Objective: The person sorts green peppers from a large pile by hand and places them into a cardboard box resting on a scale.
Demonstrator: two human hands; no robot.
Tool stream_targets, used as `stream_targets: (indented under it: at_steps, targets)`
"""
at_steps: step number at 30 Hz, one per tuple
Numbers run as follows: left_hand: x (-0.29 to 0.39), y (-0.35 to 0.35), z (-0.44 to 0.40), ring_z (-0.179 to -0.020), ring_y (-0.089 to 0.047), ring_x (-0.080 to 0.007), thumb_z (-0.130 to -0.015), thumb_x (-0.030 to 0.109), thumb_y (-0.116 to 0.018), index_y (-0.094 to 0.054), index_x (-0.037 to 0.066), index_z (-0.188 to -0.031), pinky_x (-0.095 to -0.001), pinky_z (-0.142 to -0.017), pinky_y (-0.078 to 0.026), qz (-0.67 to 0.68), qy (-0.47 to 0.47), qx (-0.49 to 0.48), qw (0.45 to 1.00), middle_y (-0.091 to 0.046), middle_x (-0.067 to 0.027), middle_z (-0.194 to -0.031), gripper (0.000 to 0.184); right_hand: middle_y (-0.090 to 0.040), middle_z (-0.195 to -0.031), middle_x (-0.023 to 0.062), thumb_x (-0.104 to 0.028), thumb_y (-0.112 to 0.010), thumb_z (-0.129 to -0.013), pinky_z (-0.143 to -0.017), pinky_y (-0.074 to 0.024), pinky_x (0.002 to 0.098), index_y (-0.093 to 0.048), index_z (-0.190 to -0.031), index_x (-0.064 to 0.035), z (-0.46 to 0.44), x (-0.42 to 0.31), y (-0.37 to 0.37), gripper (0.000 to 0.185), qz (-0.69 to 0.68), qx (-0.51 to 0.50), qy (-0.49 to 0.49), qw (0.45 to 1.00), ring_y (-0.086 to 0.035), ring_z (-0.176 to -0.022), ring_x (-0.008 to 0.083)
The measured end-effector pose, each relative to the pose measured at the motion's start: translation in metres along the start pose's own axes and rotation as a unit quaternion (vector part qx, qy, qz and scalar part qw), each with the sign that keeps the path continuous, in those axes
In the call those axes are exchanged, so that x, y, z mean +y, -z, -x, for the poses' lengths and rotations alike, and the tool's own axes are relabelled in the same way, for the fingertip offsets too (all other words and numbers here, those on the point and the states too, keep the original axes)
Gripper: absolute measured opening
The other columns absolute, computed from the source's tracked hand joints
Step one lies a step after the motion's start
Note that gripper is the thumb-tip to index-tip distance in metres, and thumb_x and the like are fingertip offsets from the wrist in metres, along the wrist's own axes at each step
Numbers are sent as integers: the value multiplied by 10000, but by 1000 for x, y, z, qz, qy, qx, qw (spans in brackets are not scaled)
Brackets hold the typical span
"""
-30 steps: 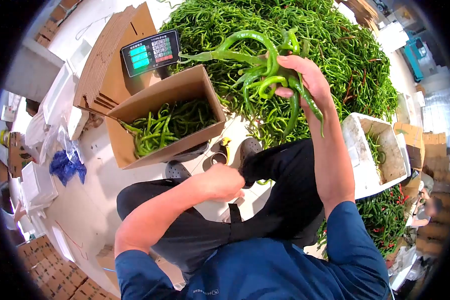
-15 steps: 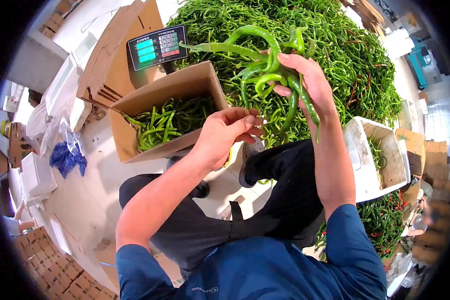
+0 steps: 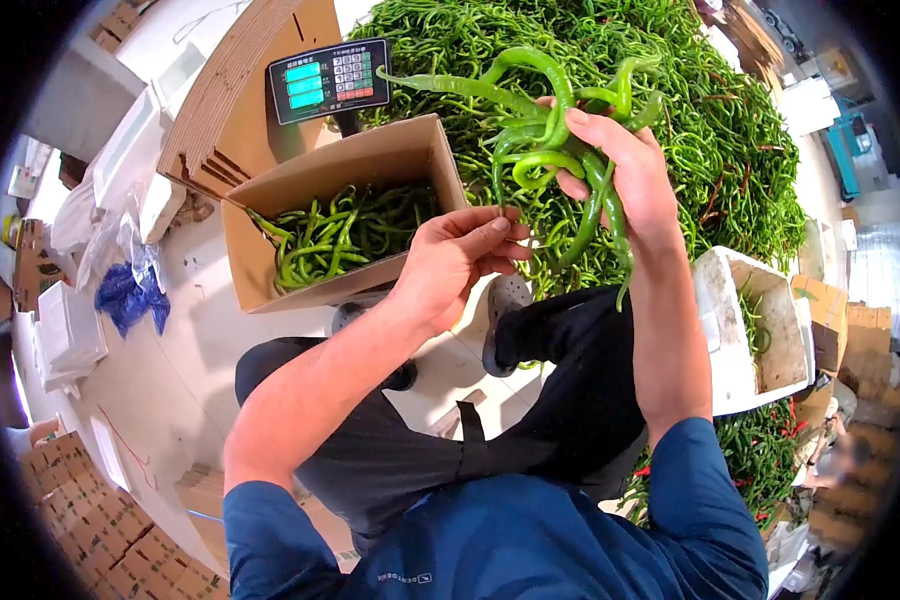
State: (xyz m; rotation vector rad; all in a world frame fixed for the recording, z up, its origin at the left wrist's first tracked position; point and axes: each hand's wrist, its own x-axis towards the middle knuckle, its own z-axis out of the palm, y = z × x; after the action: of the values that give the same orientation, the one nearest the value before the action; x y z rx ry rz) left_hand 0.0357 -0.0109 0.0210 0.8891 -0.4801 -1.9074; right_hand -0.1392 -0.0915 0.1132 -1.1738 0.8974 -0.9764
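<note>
Several green peppers (image 3: 558,125) sit in your right hand (image 3: 638,175), fingers curled round them, above the pepper heap (image 3: 740,120), near edge | left hand (image 3: 455,255) nearly closed at one drooping tip; whether it grips, you cannot tell | a light hold should prevent snapping

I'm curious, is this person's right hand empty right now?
No, the right hand holds a bunch of long green peppers, whose curled ends stick out around the fingers.
</note>
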Motion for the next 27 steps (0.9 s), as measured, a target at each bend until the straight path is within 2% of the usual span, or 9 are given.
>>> stream_targets:
  at_steps: [10, 20, 21, 24, 27]
  targets:
    - [-2, 8, -7, -845, -678, -166, -997, 138, -582, -623, -14, -1178, -288, -734, -549, 61, -13, -60, 996, -699, -92, -1005, 240, -644, -753, 65, -204, -580, -961, -455, -365, 231, -657, -1139, 77, 3, -2, -15, 342, 1, 41, 25, 999, -485, -512, 93]
    - [1, 10, -10, -799, -669, -157, -975, 67, -602, -638, -12, -1163, -284, -720, -553, 86, -27, -80, 993, -691, -77, -972, 206, -669, -820, 105, -203, -594, -958, -464, -372, 233, -644, -1139, 101, 2, -5, -30, 357, 4, 126, 24, 992, -500, -545, 103]
    - [1, 10, -10, -794, -669, -157, -976, 65, -599, -639, -13, -1164, -284, -718, -554, 88, -26, -79, 993, -691, -77, -970, 207, -686, -864, 18, -225, -683, -902, -525, -450, 203, -706, -1072, -30, 2, -4, -22, 260, -12, 100, 2, 995, -636, -680, 83]
    - [1, 13, -10, -784, -668, -156, -980, 61, -591, -639, -13, -1169, -284, -713, -555, 92, -25, -78, 992, -691, -77, -966, 209, -693, -874, 24, -234, -688, -898, -534, -461, 203, -706, -1078, -32, -2, 0, -17, 271, -32, 52, 28, 998, -651, -698, 90]
    - [2, 16, -10, -782, -666, -157, -984, 67, -585, -638, -15, -1175, -281, -715, -554, 95, -30, -81, 992, -691, -78, -968, 214, -695, -861, 42, -214, -675, -905, -505, -451, 209, -701, -1071, -3, -1, -1, -22, 270, -27, 67, 34, 997, -645, -673, 96]
